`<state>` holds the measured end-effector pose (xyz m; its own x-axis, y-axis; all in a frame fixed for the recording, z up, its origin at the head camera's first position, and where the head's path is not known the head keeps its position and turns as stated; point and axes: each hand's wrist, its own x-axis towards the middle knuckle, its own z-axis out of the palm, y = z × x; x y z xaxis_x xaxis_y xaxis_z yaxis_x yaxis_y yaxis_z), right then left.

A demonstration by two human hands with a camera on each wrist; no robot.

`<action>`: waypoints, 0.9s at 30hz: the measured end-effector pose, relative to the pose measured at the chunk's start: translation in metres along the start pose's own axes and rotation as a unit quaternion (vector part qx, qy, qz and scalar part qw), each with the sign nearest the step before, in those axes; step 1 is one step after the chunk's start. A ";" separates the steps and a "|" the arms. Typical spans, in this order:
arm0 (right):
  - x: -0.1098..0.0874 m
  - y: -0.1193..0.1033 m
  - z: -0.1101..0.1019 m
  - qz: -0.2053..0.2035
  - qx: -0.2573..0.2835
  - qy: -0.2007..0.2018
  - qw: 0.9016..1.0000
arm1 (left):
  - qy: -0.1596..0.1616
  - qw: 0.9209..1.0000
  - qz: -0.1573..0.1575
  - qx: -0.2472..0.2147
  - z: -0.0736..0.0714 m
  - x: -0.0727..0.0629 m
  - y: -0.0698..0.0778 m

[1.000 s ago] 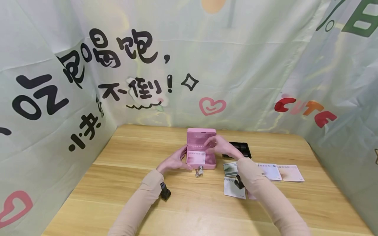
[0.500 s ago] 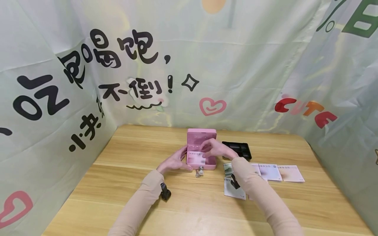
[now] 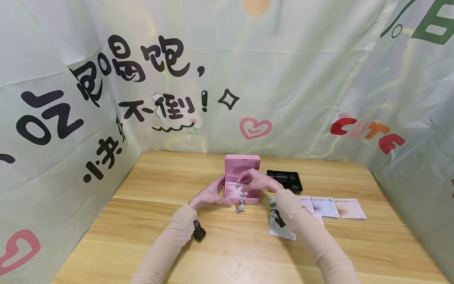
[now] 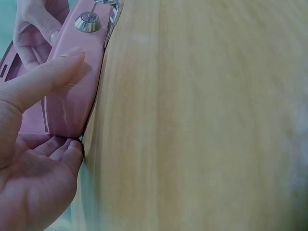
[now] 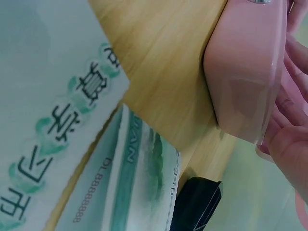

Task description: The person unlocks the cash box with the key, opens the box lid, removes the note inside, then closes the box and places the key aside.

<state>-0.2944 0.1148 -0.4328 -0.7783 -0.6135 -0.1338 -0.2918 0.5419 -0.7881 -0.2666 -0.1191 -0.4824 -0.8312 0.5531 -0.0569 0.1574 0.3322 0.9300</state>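
Observation:
A pink metal cash box (image 3: 242, 165) stands on the table with its lid raised. Inside it, toward the left, lies a pinkish paper note (image 3: 233, 191). My left hand (image 3: 211, 194) grips the box's left front corner, its thumb (image 4: 67, 70) on the front face and its fingers against the side. My right hand (image 3: 258, 180) reaches over the right wall into the box, fingers bent at the note's right part. Whether these fingers pinch the note I cannot tell; the box wall hides the fingertips in the right wrist view. A lock (image 4: 87, 22) with keys (image 3: 239, 209) sits at the front.
A black compartment tray (image 3: 294, 181) lies right of the box. More paper notes are laid out on the right side, among them a blue one (image 3: 324, 207), a pink one (image 3: 351, 209) and a pale one (image 3: 282, 228). Printed cloth walls (image 3: 283, 79) surround the wooden table (image 3: 234, 252).
My right hand has moved left and down, from above the box's right side to the note inside. The left hand and the box have stayed in place.

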 end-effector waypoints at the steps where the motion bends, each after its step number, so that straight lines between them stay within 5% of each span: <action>1: 0.001 0.000 0.000 -0.001 0.000 0.000 1.000 | 0.000 1.000 0.001 0.000 0.000 0.000 0.000; 27: 0.001 0.002 0.000 0.000 -0.009 0.007 1.000 | -0.005 1.000 0.009 -0.004 -0.001 -0.001 0.001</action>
<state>-0.2958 0.1147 -0.4343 -0.7859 -0.6057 -0.1245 -0.3018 0.5515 -0.7777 -0.2656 -0.1198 -0.4808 -0.8232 0.5661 -0.0441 0.1673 0.3160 0.9339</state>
